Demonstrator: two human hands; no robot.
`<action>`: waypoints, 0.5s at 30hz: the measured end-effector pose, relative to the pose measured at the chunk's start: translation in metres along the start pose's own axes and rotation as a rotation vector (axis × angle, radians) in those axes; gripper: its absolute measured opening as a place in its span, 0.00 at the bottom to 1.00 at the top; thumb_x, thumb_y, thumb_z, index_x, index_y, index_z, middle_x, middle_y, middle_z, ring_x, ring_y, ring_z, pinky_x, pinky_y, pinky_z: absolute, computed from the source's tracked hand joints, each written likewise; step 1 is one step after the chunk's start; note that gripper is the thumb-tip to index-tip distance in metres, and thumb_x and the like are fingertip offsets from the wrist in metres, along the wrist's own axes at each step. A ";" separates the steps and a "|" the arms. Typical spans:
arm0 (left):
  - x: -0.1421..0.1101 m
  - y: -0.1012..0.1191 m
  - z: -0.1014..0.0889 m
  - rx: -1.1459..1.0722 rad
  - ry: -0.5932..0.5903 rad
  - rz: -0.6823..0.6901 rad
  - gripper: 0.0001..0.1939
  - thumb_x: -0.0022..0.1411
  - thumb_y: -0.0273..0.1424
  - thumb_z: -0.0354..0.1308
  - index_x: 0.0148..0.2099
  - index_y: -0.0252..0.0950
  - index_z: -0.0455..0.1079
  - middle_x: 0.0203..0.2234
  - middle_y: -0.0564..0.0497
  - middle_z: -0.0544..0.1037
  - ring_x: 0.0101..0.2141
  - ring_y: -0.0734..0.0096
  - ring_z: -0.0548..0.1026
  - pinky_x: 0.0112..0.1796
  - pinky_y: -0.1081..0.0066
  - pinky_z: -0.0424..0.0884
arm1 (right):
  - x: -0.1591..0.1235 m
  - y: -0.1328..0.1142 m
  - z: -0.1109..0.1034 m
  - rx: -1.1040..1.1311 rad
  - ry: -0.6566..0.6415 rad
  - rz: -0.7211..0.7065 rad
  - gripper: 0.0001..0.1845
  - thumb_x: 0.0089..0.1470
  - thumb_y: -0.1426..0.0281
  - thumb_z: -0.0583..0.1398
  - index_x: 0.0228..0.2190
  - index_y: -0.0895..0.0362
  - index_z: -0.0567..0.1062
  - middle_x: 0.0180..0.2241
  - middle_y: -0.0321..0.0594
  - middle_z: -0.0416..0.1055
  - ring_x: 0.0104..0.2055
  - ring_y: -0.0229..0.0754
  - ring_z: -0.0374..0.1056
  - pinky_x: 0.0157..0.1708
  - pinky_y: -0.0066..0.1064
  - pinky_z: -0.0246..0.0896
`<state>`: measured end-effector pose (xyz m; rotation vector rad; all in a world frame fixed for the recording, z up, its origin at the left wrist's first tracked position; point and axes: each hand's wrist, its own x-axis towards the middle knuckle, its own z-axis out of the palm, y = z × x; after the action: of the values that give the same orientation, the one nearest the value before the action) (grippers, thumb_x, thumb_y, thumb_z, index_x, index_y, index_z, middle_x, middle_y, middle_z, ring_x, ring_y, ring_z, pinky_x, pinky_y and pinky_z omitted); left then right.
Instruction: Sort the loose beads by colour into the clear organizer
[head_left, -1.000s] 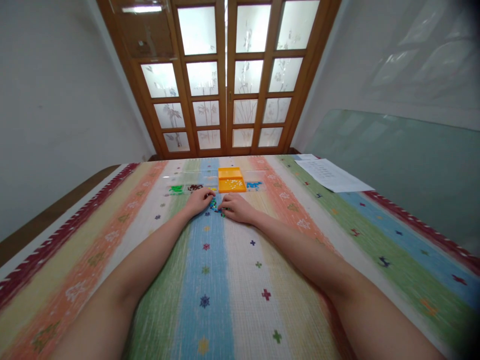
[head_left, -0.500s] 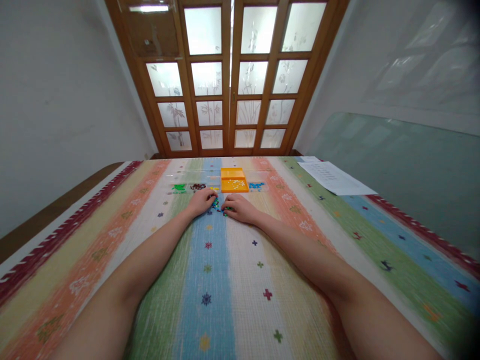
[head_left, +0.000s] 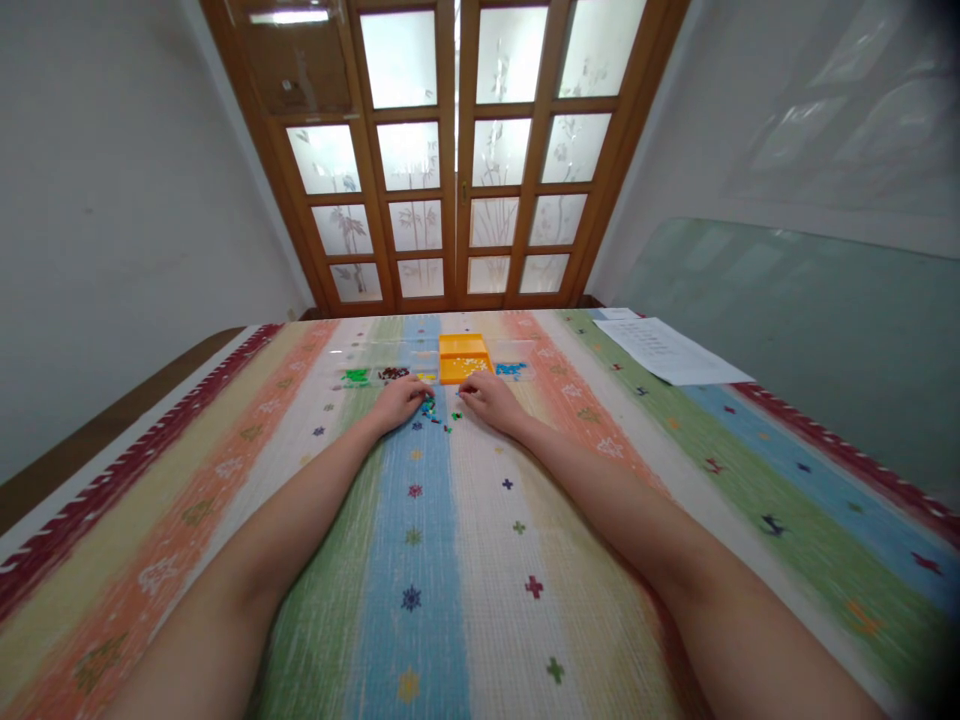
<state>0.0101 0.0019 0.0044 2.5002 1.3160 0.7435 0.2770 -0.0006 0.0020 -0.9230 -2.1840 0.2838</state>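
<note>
My left hand [head_left: 403, 402] rests on the cloth with its fingers curled and pressed together, beside a loose pile of small multicoloured pieces [head_left: 428, 409]. Whatever its fingertips hold, if anything, is too small to make out. My right hand [head_left: 491, 400] is closed in a pinch just in front of the orange box [head_left: 466, 345], with a tiny blue piece showing at its fingertips. A few green and dark pieces [head_left: 456, 416] lie scattered between the hands. White bits lie in the box's near half, and its far half stands open behind.
Clear trays flank the box, with green pieces [head_left: 355, 375], dark brown pieces [head_left: 394, 373] and yellow pieces [head_left: 426, 377] on the left and blue pieces [head_left: 511, 369] on the right. A printed sheet [head_left: 667, 350] lies at the right on the striped tablecloth [head_left: 431, 620].
My right hand has lifted off the scattered pieces and moved forward and slightly right towards the orange box, uncovering some of them. My left hand stays by the pile.
</note>
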 end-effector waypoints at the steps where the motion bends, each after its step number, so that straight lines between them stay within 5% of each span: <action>1: 0.000 0.000 0.000 0.003 -0.012 0.008 0.14 0.65 0.26 0.55 0.44 0.42 0.81 0.41 0.48 0.77 0.42 0.66 0.76 0.50 0.67 0.71 | 0.001 0.006 -0.003 -0.001 0.043 0.041 0.06 0.62 0.70 0.60 0.35 0.56 0.77 0.36 0.41 0.75 0.40 0.44 0.68 0.44 0.35 0.60; 9: -0.001 -0.001 0.000 0.014 -0.029 0.042 0.10 0.64 0.27 0.58 0.42 0.40 0.81 0.39 0.49 0.77 0.41 0.65 0.76 0.48 0.67 0.70 | 0.002 0.048 -0.035 -0.140 0.333 0.417 0.08 0.60 0.67 0.58 0.33 0.56 0.77 0.33 0.42 0.75 0.36 0.44 0.67 0.37 0.33 0.57; 15: 0.000 -0.001 -0.004 -0.026 -0.079 0.091 0.11 0.65 0.28 0.57 0.45 0.41 0.81 0.40 0.48 0.77 0.43 0.65 0.75 0.50 0.66 0.70 | -0.001 0.064 -0.038 -0.236 0.408 0.612 0.07 0.59 0.68 0.58 0.31 0.56 0.76 0.31 0.41 0.74 0.33 0.44 0.66 0.33 0.33 0.52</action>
<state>0.0076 0.0021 0.0074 2.5557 1.1656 0.6691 0.3386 0.0417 -0.0008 -1.6199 -1.5429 0.1062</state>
